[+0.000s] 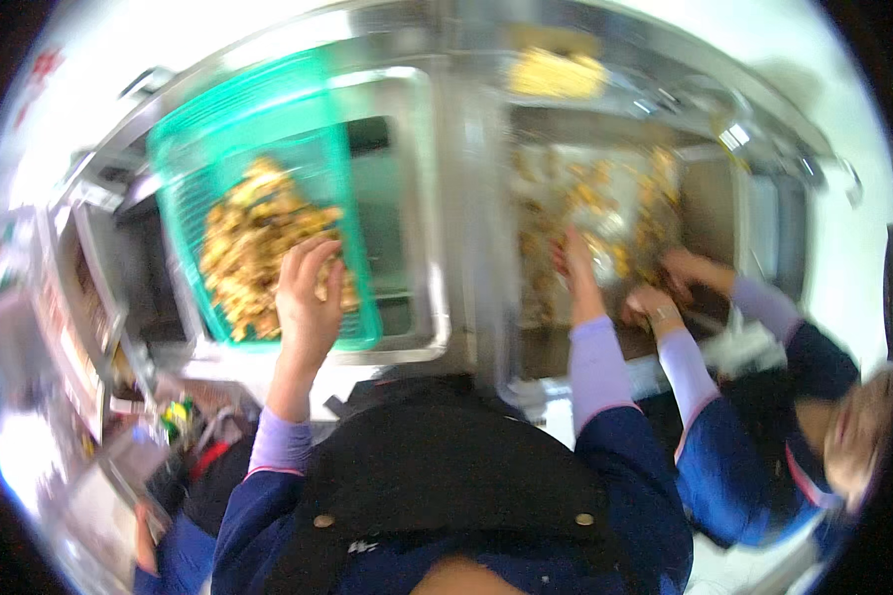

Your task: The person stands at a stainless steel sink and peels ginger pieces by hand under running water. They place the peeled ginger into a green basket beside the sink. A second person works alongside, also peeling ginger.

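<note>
A green plastic basket (361,286) sits on the left, holding a heap of yellow-brown food pieces (257,238). Over the heap's lower right side is my left hand (309,286), its fingers curved and apart with nothing seen between them; whether the fingertips touch the food is unclear. My right hand (577,260) reaches into the steel sink (703,178) on the right. Loose yellow-brown pieces (591,190) are scattered in this sink, around a pale, shiny patch. Blur hides whether my right fingers hold anything.
On my right, a co-worker's two hands (655,301) are in the same sink, close to my right hand. A steel rim (435,297) runs beside the basket. A yellow block (554,73) lies on the back ledge. Another person's arm (145,539) shows at lower left.
</note>
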`<state>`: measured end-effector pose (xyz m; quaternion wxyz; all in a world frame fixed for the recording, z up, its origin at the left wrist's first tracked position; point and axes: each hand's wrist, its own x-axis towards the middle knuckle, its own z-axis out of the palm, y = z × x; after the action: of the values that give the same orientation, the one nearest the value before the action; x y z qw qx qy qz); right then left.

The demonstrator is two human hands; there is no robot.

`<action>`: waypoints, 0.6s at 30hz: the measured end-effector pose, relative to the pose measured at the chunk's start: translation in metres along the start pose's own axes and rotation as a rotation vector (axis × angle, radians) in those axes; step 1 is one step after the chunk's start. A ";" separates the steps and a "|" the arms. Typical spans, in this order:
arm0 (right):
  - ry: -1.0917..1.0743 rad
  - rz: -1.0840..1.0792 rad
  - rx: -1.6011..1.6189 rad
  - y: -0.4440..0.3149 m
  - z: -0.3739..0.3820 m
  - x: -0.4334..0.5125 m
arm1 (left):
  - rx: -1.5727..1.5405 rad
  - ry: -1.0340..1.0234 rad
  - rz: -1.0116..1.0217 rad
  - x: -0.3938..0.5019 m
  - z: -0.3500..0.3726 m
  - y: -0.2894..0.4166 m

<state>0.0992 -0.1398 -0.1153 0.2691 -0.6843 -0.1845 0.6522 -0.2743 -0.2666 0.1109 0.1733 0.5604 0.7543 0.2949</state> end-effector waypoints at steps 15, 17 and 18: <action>0.205 -1.006 -0.611 -0.054 0.013 -0.148 | -1.226 -1.029 -0.704 0.041 0.244 0.132; 0.144 -0.812 -0.448 -0.048 -0.013 -0.140 | -1.015 -1.018 -0.605 0.053 0.265 0.123; 0.227 -0.710 -0.395 -0.046 -0.024 -0.130 | -0.976 -1.024 -0.572 0.059 0.276 0.118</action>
<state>0.1175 -0.1847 0.0157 0.3592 -0.6843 -0.4994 0.3915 -0.0409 -0.1185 -0.0212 0.7993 0.2698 0.4795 0.2419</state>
